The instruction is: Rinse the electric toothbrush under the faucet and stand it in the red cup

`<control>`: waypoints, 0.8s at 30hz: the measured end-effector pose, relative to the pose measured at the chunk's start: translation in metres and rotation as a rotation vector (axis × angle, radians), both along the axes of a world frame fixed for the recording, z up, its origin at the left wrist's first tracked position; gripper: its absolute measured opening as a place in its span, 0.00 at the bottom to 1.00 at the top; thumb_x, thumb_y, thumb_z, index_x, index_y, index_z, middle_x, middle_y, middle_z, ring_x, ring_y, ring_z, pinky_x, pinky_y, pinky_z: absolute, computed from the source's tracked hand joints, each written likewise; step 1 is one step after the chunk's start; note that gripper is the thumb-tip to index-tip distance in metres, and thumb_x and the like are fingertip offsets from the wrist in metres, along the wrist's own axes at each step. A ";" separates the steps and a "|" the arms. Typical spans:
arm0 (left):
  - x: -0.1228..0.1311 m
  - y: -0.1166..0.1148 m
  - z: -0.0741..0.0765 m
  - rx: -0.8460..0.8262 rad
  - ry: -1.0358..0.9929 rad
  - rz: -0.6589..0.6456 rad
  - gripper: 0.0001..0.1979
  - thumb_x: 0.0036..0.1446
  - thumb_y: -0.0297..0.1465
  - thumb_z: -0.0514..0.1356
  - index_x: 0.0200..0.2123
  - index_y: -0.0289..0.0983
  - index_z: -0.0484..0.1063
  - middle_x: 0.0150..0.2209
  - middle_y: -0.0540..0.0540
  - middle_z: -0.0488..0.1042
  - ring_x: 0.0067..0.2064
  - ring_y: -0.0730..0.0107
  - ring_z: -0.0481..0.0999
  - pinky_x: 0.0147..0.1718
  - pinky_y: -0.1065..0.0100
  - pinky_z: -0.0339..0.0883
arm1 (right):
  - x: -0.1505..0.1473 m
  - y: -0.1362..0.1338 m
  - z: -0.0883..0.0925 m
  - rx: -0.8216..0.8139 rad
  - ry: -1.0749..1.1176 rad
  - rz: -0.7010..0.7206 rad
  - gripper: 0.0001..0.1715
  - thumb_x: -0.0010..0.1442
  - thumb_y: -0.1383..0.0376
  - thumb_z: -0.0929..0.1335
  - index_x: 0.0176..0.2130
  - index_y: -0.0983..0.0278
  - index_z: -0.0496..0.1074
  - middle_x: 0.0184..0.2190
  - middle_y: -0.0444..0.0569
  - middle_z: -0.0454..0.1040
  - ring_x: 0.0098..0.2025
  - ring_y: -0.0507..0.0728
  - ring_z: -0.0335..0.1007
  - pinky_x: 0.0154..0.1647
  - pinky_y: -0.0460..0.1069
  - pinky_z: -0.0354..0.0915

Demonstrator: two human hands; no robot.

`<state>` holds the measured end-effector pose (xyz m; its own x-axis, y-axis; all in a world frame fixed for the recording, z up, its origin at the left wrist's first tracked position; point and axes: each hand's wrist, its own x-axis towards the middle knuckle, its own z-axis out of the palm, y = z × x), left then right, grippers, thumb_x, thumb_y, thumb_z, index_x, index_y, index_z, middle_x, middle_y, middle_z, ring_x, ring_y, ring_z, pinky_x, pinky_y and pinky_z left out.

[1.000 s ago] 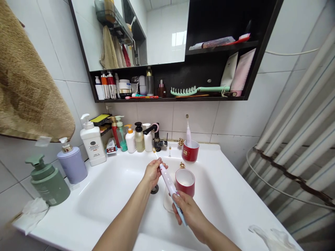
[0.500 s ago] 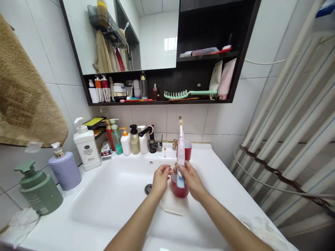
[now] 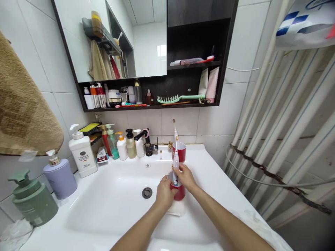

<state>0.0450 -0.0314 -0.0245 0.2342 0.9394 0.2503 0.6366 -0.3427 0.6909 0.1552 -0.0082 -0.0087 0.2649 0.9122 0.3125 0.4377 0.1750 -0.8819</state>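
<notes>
A red cup stands on the right side of the white sink. My left hand is wrapped round the cup's left side. An electric toothbrush, white with a blue and pink base, stands upright with its lower end inside the cup, and my right hand is closed on its handle at the cup's rim. Behind them a second red cup holds another toothbrush.
Pump bottles and smaller bottles line the sink's left and back edge beside a black tap. A brown towel hangs at left. A dark shelf under the mirror carries toiletries and a green comb. Pipes run along the right wall.
The toothbrush went from slanted over the basin in both hands to upright and down into the near red cup. My left hand left the brush and took the cup. The view tilted up.
</notes>
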 end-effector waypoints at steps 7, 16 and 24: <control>0.022 0.000 0.025 0.104 -0.021 -0.172 0.05 0.34 0.24 0.57 0.20 0.36 0.62 0.29 0.51 0.63 0.28 0.76 0.61 0.29 0.73 0.55 | 0.029 -0.010 0.016 -0.010 -0.071 -0.032 0.17 0.44 0.56 0.59 0.24 0.66 0.68 0.20 0.47 0.70 0.24 0.53 0.63 0.23 0.45 0.58; 0.097 0.040 0.060 0.155 -0.012 -0.275 0.05 0.36 0.26 0.57 0.20 0.35 0.62 0.28 0.51 0.62 0.29 0.75 0.62 0.29 0.73 0.57 | 0.100 0.017 0.050 -0.055 -0.127 -0.250 0.18 0.47 0.56 0.59 0.28 0.68 0.67 0.22 0.46 0.69 0.25 0.52 0.64 0.22 0.45 0.57; 0.135 0.084 0.058 0.146 0.050 -0.254 0.06 0.37 0.28 0.57 0.24 0.35 0.63 0.31 0.49 0.64 0.31 0.73 0.64 0.31 0.71 0.58 | 0.131 0.057 0.054 -0.195 -0.194 -0.258 0.15 0.52 0.63 0.58 0.40 0.67 0.61 0.38 0.48 0.64 0.37 0.52 0.62 0.35 0.51 0.61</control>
<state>0.1799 0.0531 0.0334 0.4722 0.8044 0.3605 0.5497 -0.5885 0.5929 0.2858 0.0487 0.0458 0.4467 0.8705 0.2066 0.6080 -0.1259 -0.7839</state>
